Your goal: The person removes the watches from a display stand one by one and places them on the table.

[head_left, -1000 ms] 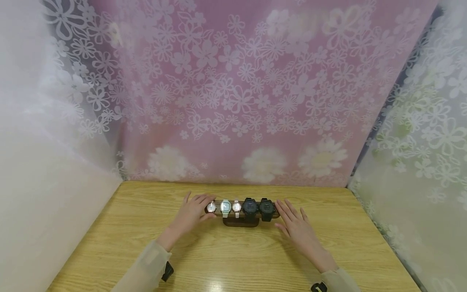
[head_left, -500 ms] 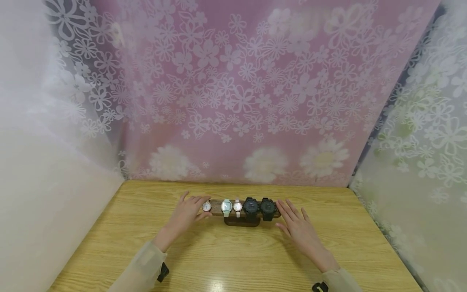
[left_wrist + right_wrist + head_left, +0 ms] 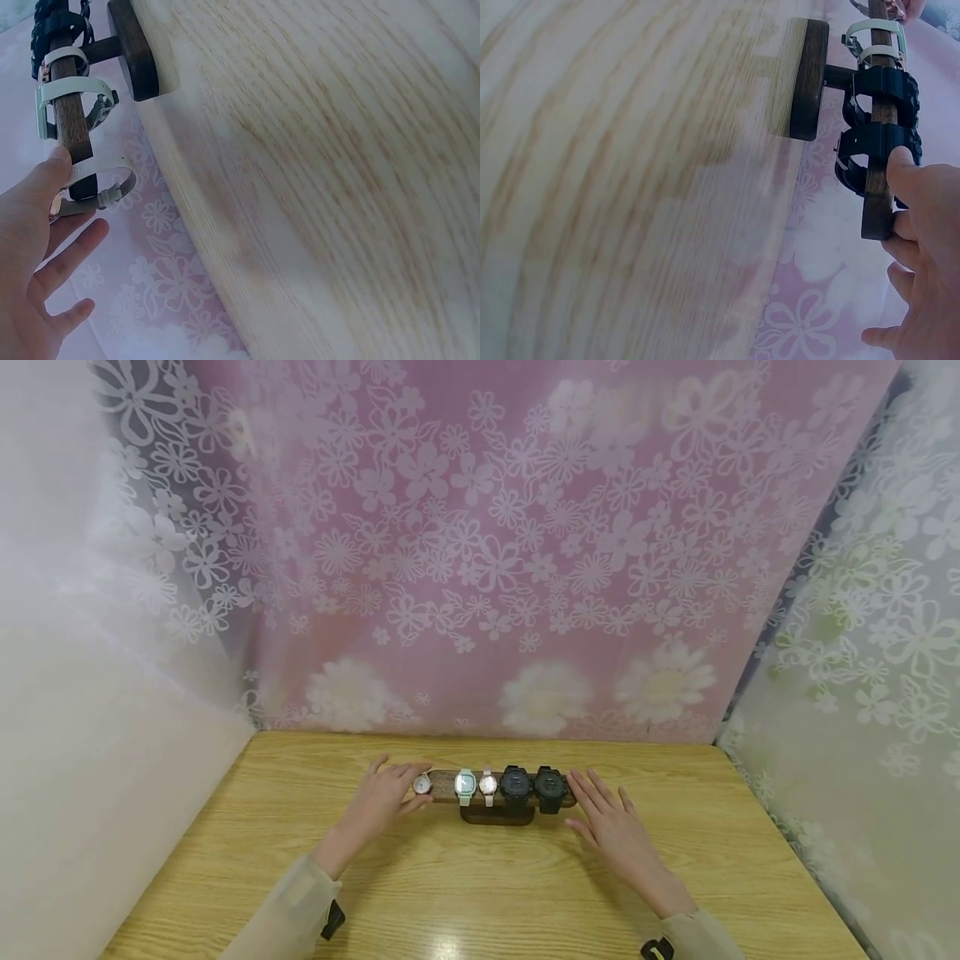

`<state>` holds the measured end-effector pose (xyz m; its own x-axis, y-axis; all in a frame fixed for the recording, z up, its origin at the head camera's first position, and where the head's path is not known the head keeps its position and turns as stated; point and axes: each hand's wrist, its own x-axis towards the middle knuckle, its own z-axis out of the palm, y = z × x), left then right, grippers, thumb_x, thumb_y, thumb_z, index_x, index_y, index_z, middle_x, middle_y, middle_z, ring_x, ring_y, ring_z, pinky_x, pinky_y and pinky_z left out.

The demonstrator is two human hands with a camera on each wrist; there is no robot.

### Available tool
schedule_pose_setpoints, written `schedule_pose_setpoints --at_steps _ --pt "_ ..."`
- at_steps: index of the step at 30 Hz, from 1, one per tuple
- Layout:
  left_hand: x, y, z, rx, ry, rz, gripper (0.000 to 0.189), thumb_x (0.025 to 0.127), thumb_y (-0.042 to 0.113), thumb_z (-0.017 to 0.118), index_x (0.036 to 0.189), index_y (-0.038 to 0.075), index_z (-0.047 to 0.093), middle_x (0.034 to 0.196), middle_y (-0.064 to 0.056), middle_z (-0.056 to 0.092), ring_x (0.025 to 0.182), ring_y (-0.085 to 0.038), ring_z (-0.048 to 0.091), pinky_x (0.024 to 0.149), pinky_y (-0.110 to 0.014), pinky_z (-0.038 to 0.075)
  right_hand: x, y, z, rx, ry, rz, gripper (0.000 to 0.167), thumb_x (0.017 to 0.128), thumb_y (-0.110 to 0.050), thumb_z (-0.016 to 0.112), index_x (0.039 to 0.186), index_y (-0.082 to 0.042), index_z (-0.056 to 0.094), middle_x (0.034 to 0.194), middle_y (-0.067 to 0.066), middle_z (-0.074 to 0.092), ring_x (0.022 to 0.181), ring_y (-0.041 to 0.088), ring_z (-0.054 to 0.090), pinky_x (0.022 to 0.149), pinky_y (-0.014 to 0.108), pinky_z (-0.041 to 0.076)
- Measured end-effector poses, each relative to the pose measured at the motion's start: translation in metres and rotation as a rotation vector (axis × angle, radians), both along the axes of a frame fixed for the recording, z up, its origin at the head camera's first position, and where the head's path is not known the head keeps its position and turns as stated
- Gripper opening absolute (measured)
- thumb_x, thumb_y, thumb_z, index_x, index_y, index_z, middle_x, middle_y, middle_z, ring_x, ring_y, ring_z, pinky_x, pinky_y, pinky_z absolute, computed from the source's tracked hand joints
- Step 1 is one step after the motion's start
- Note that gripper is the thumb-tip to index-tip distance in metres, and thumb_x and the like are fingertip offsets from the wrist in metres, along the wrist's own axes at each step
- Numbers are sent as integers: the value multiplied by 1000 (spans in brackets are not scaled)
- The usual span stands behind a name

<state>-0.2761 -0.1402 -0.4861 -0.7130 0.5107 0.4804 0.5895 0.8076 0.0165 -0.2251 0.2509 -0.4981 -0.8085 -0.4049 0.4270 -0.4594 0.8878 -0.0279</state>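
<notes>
A dark wooden watch stand holds several watches on its horizontal bar. My left hand pinches a small white-strapped watch at the bar's left end. In the left wrist view, that watch's buckled strap still loops round the bar tip. My right hand grips the right end of the bar, its thumb on the near side, beside a black watch. Between the hands sit a mint square watch, a pale pink-strapped watch and another black watch.
The stand's base rests on a wood-grain table, towards its back edge. A pink flowered curtain hangs behind it. Pale sheets close off the left side and the right side.
My left hand has slid leftward along the bar with the small watch, opening a wider gap from the mint watch. The right hand keeps its place at the right end.
</notes>
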Motion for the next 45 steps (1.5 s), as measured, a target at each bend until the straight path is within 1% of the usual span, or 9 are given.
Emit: schedule_pose_setpoints --at_steps 4,7,11,14,16,22,31,39,45 --pt "2 0 -2 24 14 -27 52 89 33 79 132 7 64 109 -9 76 85 -22 74 103 -54 50 0 0 0 -8 -10 1 74 94 -31 72 157 -8 39 161 11 38 145 38 38 110 71 33" --pt "5 0 -2 66 -6 -47 52 89 24 80 133 3 61 108 -10 75 77 -20 72 98 -50 54 0 0 -1 -3 -22 -4 74 95 -33 71 157 -8 38 161 11 37 146 37 36 111 71 32" --pt "7 -1 -3 135 -37 -61 53 87 14 82 134 1 61 105 -13 75 72 -20 70 80 -41 61 -1 1 -2 10 -43 -15 75 96 -36 69 158 -9 36 163 10 35 148 36 33 112 70 31" --pt "7 -1 -4 176 -43 -77 53 85 9 82 133 -1 61 105 -15 75 69 -19 69 66 -32 60 -2 1 -3 15 -51 -19 76 96 -36 69 158 -9 36 163 10 34 149 36 32 113 70 30" --pt "7 -1 -4 189 -36 -86 52 85 6 82 131 -1 60 101 -14 75 66 -18 67 61 -28 57 -2 1 -3 13 -54 -21 76 96 -37 68 158 -9 36 163 10 34 149 35 32 113 70 30" --pt "11 -4 0 253 -42 -85 46 84 2 82 125 -2 61 92 -10 74 68 -19 70 58 -25 57 -2 1 -3 1 -48 -16 77 95 -36 70 158 -9 36 163 10 35 149 35 33 112 70 30" --pt "24 -11 4 288 -152 34 45 84 7 83 125 3 64 100 -7 74 71 -15 68 57 -21 52 -3 2 -5 -6 -49 -15 78 94 -36 71 158 -8 35 163 9 34 148 35 33 112 70 30" --pt "40 -13 3 268 -92 35 34 81 3 84 110 3 66 91 -8 70 63 -15 64 53 -21 51 -1 2 -4 -11 -60 -16 79 95 -36 71 159 -8 34 163 10 34 148 36 34 113 70 29" --pt "52 -12 -7 258 -66 35 33 77 1 87 104 3 67 96 -8 61 63 -11 59 52 -19 48 -1 0 -3 -13 -82 -20 79 95 -37 70 159 -9 33 163 10 34 149 35 32 112 70 29"
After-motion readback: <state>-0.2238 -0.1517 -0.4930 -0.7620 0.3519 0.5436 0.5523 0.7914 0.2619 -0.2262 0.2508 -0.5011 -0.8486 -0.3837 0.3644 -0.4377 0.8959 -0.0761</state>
